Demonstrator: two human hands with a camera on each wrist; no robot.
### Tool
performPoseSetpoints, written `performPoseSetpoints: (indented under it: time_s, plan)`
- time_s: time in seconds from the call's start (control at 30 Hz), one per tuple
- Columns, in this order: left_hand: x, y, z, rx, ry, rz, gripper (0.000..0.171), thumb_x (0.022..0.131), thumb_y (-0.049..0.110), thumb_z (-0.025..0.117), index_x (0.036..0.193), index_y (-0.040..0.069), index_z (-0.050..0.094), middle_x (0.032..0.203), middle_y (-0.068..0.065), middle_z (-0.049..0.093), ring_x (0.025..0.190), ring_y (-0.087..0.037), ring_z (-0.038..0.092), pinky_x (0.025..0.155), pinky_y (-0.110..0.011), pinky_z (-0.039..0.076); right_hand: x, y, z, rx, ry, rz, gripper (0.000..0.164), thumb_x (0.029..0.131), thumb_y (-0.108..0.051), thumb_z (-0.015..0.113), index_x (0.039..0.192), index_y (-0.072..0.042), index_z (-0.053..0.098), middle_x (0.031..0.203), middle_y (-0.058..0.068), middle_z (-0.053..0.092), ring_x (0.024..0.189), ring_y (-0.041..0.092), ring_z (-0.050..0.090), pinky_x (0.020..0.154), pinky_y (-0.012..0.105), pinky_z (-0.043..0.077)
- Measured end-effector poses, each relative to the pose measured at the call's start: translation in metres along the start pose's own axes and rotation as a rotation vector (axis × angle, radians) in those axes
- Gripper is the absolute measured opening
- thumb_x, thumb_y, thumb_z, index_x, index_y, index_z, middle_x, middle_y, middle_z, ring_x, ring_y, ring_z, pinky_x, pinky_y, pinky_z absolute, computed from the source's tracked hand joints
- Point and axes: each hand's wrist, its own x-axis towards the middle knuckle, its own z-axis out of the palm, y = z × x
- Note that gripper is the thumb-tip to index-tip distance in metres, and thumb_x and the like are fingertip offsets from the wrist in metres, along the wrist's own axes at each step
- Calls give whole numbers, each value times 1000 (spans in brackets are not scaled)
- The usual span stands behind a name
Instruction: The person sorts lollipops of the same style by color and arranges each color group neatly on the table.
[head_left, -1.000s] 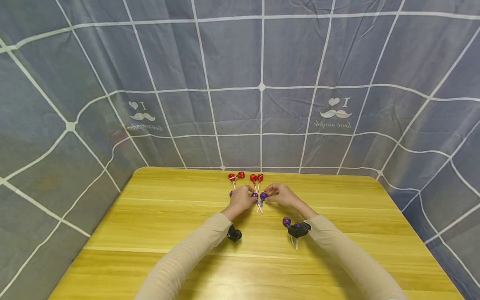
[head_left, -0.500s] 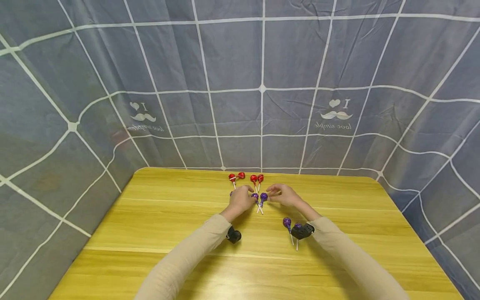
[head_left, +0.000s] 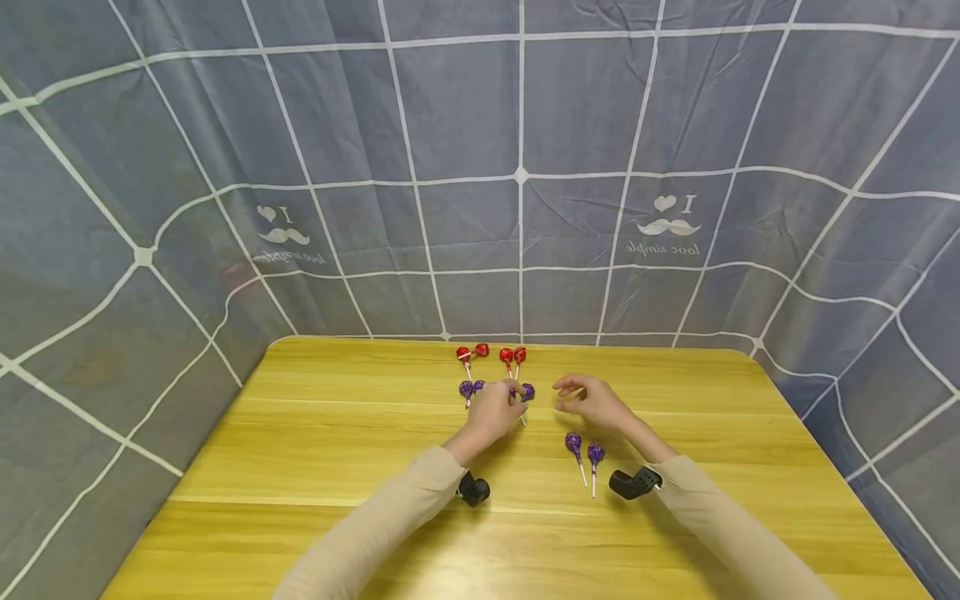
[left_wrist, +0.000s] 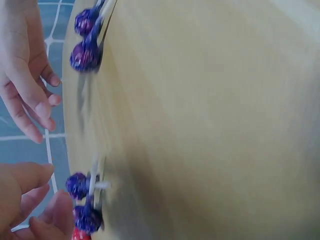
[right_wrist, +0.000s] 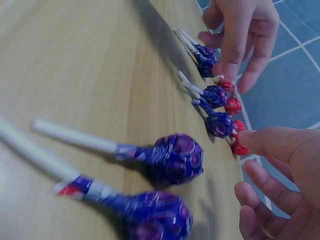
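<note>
Over a pair of crossed purple lollipops (head_left: 528, 391) hangs my left hand (head_left: 493, 414), hiding part of them in the head view. Its fingers (left_wrist: 25, 177) are loosely bent with nothing between them, just beside the purple wrappers in the left wrist view. My right hand (head_left: 597, 403) is to the right of that pair, empty, its fingers slightly bent and apart. Nearer to me, below the right hand, lie two more purple lollipops (head_left: 573, 442) with white sticks, seen large in the right wrist view, where one round purple head (right_wrist: 179, 157) faces the right hand.
Farther back lie two red lollipops (head_left: 507, 356) side by side, and two crossed red ones (head_left: 463, 354) to their left. Another purple pair (head_left: 467, 389) lies left of the left hand. The wooden table (head_left: 300, 467) ends at a grey checked curtain (head_left: 480, 225).
My right hand has drawn away from the crossed purple pair, to the right, uncovering the nearer pair. The left hand has shifted slightly right and towards me, uncovering the left purple pair.
</note>
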Motion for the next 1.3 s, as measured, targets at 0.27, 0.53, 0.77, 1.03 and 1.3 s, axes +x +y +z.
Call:
performPoseSetpoints:
  time_s: [0.27, 0.53, 0.77, 1.03, 1.3]
  plan:
    - [-9, 7, 11, -90, -71, -12, 23, 87, 17, 71, 108, 8, 71, 80, -5, 71, 54, -6, 53, 48, -20, 40, -19, 7, -10, -1, 10, 1, 34, 86, -12, 70, 116, 3, 63, 102, 18, 68, 81, 18, 61, 71, 25, 50]
    - [-13, 14, 25, -190, -146, -17, 26, 85, 18, 72, 110, 8, 70, 90, -8, 73, 59, -9, 60, 51, -21, 45, -42, 15, -17, 5, -8, 17, 35, 86, -15, 71, 115, 3, 63, 101, 18, 67, 76, 15, 59, 63, 23, 47]
    - [-17, 20, 35, -284, -200, -38, 29, 86, 17, 71, 113, 7, 68, 97, -10, 71, 56, -9, 58, 49, -21, 46, -59, 24, -21, 22, -47, 0, 39, 83, -15, 73, 115, 6, 62, 97, 18, 67, 69, 9, 57, 55, 21, 46]
    - [-19, 21, 48, -356, -244, -26, 33, 84, 16, 72, 115, 6, 67, 103, -11, 71, 67, -11, 62, 55, -20, 49, -72, 27, -22, 83, -113, -5, 41, 82, -15, 76, 114, 6, 62, 96, 17, 67, 68, 6, 56, 58, 19, 46]
    - [-19, 20, 56, -316, -226, 5, 32, 84, 18, 74, 112, 6, 69, 101, -10, 73, 93, -22, 67, 77, -27, 51, -79, 29, -18, 90, -124, -16, 39, 82, -15, 75, 113, 5, 62, 95, 15, 67, 69, 4, 54, 59, 19, 45]
